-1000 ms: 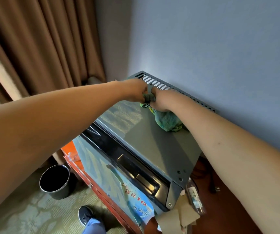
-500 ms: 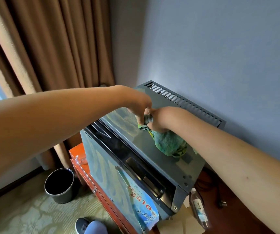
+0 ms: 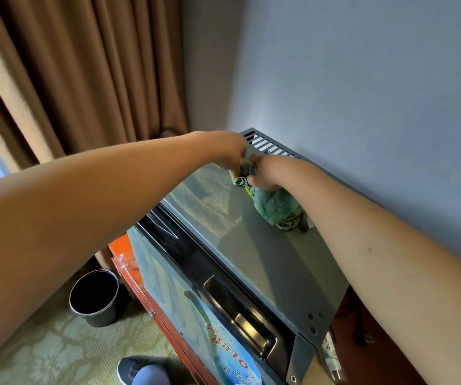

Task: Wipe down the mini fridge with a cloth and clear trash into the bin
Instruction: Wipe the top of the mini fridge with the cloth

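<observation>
Hands met at the far left corner of the mini fridge (image 3: 254, 245) top, just in front of the vent slots (image 3: 268, 147) by the wall. Left hand (image 3: 225, 152) had its fingers curled down, pinching the near end of the green cloth (image 3: 275, 207); right hand (image 3: 265, 173) gripped the same twisted end from the other side, and the bulk of the cloth lay bunched on the lid under that wrist. I could not tell the fingertips on either hand; they were tucked beneath. Judged step: gathering or re-folding the cloth for a wipe of the lid, most of which looked not yet covered. Notes for doing it well: I would open the wad into a flat pad before pushing, since a twisted rope touches only a thin strip; run overlapping strokes from the slotted back edge toward the door handle (image 3: 251, 326) so dust comes forward, not into the vents; keep loose corners clear of the slots, where they could snag. Bin (image 3: 94, 297) stood on the carpet, well left of the fridge; a plastic bottle (image 3: 330, 357) sat by the right front corner, probably trash for later.
</observation>
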### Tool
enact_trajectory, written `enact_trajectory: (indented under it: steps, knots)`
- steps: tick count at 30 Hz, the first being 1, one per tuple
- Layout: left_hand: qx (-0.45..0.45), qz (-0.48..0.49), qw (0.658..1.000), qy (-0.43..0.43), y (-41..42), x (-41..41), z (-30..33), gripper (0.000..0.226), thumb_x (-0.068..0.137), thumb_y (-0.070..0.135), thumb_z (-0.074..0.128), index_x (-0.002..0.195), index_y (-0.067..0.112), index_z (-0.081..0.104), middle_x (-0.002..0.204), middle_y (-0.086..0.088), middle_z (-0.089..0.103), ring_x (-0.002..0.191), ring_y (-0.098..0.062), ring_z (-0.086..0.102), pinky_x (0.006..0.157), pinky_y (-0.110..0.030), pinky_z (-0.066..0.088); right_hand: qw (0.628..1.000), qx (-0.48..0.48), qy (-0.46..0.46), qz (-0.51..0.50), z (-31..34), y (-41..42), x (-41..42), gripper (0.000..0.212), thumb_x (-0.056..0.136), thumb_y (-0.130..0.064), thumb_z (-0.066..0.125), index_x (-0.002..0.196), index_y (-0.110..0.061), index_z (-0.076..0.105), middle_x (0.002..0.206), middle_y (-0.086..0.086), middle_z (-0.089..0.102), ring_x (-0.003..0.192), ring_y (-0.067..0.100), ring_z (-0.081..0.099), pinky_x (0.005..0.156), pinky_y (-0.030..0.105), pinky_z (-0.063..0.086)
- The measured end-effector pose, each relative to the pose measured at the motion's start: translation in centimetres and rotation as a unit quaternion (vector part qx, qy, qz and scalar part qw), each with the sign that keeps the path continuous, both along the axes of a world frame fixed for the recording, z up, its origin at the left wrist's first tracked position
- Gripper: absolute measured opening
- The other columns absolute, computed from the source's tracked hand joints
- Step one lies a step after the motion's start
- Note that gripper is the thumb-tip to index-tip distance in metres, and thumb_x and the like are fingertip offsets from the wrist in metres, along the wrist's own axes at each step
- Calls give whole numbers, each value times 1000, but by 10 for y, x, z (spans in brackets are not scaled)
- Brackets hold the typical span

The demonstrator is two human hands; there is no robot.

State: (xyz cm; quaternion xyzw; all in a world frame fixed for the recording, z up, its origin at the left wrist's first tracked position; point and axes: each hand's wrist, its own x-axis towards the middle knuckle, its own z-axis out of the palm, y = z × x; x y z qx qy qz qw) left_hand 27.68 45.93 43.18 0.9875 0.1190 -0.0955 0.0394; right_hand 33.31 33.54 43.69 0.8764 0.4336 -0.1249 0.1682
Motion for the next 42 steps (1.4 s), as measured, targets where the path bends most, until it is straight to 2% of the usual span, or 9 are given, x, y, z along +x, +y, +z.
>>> enact_trajectory:
  steps: [8, 12, 15, 18, 20, 23, 30, 35, 42]
  knots:
    - [-38, 9, 999, -1, -6, -19, 2, 35, 72, 39, 80, 98, 16, 72, 96, -5, 72, 80, -22, 62, 72, -34, 49, 1000, -3, 3, -6, 2, -17, -20, 56, 104, -18, 42, 153, -10, 16, 86, 12, 52, 61, 23, 49, 50, 31, 35]
    - [-41, -37, 998, 32, -22, -37, 4, 47, 68, 47, 83, 107, 24, 70, 96, 5, 71, 89, -19, 65, 84, -39, 55, 998, -42, 8, 44, 0, -32, -47, 61, 99, -1, 46, 154, -3, 20, 106, 9, 49, 71, 25, 53, 57, 34, 48]
    - [-31, -60, 996, 58, -33, -44, 4, 49, 66, 51, 84, 105, 25, 68, 96, 7, 69, 87, -16, 62, 73, -32, 49, 991, -103, -10, 82, -5, -38, -62, 73, 95, -2, 47, 158, -14, 13, 111, 9, 46, 84, 29, 59, 83, 45, 58]
    - [-27, -81, 993, 77, -38, -44, 2, 48, 65, 52, 85, 102, 26, 70, 95, 8, 70, 84, -12, 60, 64, -25, 41, 987, -132, -1, 91, -6, -42, -66, 66, 90, 5, 51, 151, -2, 26, 138, 17, 38, 86, 30, 56, 77, 41, 55]
    - [-30, -83, 994, 71, -36, -42, 0, 47, 65, 54, 85, 101, 27, 69, 95, 9, 69, 86, -13, 60, 70, -28, 45, 985, -146, -14, 91, -1, -44, -63, 30, 95, -4, 55, 124, 2, 48, 116, 11, 50, 73, 22, 51, 67, 34, 50]
    - [-48, -80, 993, 66, -31, -38, -1, 37, 64, 56, 84, 88, 35, 65, 94, 12, 68, 89, -14, 61, 81, -33, 50, 985, -129, -23, 114, 8, -39, -56, 22, 107, -28, 43, 122, -13, 49, 74, 3, 46, 55, 14, 41, 46, 25, 39]
    - [-62, -30, 997, 29, -30, -36, 1, 41, 63, 56, 84, 92, 33, 66, 100, 9, 70, 93, -16, 63, 75, -29, 50, 984, -162, 6, 77, 28, -18, -35, 60, 99, -55, 51, 142, -13, 51, 117, 11, 57, 97, 29, 53, 84, 34, 42]
    - [-77, -6, 997, 1, -34, -49, -2, 42, 66, 50, 83, 98, 26, 71, 96, 6, 71, 90, -18, 65, 82, -37, 54, 994, -91, 2, 61, 18, -37, -46, 23, 102, -33, 42, 109, -12, 47, 58, 4, 39, 38, 16, 36, 39, 19, 29]
    - [-27, -80, 994, 74, -54, -60, 2, 46, 60, 58, 85, 93, 34, 63, 80, 18, 58, 80, -12, 54, 69, -29, 41, 994, -95, 32, 46, 11, -60, -84, 20, 98, -19, 38, 106, -7, 52, 52, 8, 42, 41, 20, 32, 37, 22, 26]
